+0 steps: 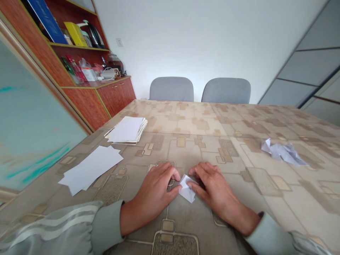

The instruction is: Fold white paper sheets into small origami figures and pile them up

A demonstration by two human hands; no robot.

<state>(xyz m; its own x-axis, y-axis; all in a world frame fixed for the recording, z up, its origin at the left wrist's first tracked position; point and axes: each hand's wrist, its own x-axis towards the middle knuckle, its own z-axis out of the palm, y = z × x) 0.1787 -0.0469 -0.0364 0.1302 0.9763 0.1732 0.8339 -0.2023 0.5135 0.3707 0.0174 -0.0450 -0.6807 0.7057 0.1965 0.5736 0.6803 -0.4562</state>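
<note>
A small folded piece of white paper (188, 194) lies on the table in front of me, between my two hands. My left hand (156, 187) has its thumb tip at the paper's left edge and its curled forefinger close to the upper left corner. From the other side, my right hand (212, 184) presses its thumb onto the paper's face, with the forefinger bent at the upper edge. Both hands rest low over the patterned tabletop (183, 237). The paper's underside and some fingertips are hidden.
Loose white sheets (92, 166) lie at the left, with a stack of paper (126, 129) behind them. Crumpled or folded papers (283, 152) lie at the right. Two grey chairs (171, 88) stand across the table, and a wooden cabinet (106, 95) is at the far left.
</note>
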